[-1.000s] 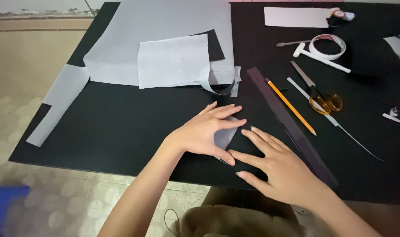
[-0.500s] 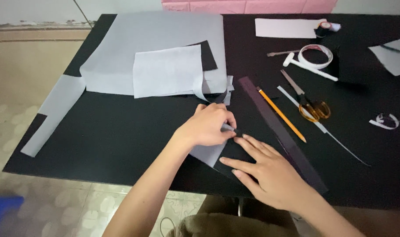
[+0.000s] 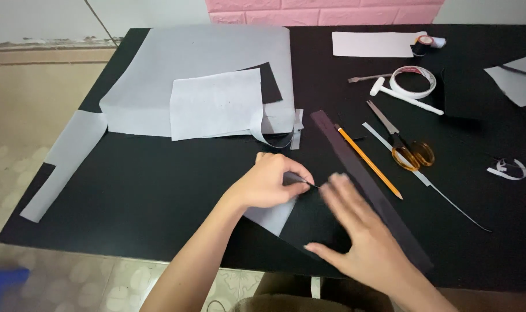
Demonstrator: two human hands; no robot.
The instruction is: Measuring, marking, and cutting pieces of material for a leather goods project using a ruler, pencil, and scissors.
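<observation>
Bright, even daylight, soft shadows, right hand [image 3: 367,242] blurred, perhaps by motion; slight edge distortion.

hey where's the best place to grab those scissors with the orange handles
Probably at the orange handle loops of the scissors. They lie flat on the black table with the blades pointing away and the loops nearest you, so come from above on the near side, between the pencil and the thin strip.

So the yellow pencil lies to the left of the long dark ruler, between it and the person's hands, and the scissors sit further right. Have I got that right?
Not quite. In the head view the yellow pencil lies to the right of the long dark ruler, between it and the scissors, not on the side of the hands. The scissors do sit further right.
</observation>
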